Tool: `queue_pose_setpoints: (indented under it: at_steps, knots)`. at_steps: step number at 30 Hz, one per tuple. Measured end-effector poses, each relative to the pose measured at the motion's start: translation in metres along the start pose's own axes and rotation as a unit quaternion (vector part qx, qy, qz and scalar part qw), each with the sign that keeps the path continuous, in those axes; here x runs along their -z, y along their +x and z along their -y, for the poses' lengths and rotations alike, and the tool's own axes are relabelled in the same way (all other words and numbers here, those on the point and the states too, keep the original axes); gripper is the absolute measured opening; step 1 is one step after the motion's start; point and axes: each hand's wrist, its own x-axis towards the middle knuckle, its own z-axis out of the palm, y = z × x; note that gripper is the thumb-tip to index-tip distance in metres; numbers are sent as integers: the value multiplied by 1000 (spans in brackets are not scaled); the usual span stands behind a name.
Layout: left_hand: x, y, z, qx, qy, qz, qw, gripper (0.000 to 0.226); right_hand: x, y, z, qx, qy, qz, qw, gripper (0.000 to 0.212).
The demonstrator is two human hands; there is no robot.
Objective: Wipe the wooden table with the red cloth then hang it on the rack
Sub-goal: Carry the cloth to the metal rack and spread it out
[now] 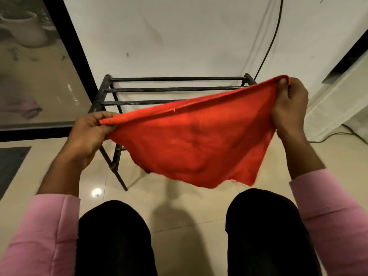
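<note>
Pinched shut in left hand (87,132) and right hand (288,105) fingertips, red cloth (195,144) sagging limp and light between, best gripped at top corners above rack (171,89).

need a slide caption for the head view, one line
Both hands, left and right, stretch the red cloth by its top corners above the black metal rack.

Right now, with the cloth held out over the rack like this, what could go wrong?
The red cloth is pinched only at two top corners, by the left hand and the right hand; a slip could drop it onto the floor. The rack has widely spaced bars, so an off-centre drape might slide through a gap.
</note>
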Motion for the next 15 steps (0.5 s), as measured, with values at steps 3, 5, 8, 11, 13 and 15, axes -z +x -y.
queue_pose_setpoints:
  at_steps: [3,5,8,11,13,15]
  knots:
    - [0,16,-16,-24,-65,-89,994,27,-4,11,19,27,-26,-5,999,33]
    - [-1,38,-35,-73,-36,-156,984,22,-12,25,32,38,-32,-21,999,32]
    - [-3,73,-50,-145,80,-197,966,30,-30,45,38,22,-2,-6,1000,32]
    - [-13,90,-43,-131,253,-178,942,28,-45,44,24,26,-14,121,992,38]
    - [-17,91,-32,-94,348,-153,920,25,-51,36,10,66,-96,238,964,37]
    - [-18,93,-22,-61,388,-144,908,22,-55,32,0,105,-178,353,913,22]
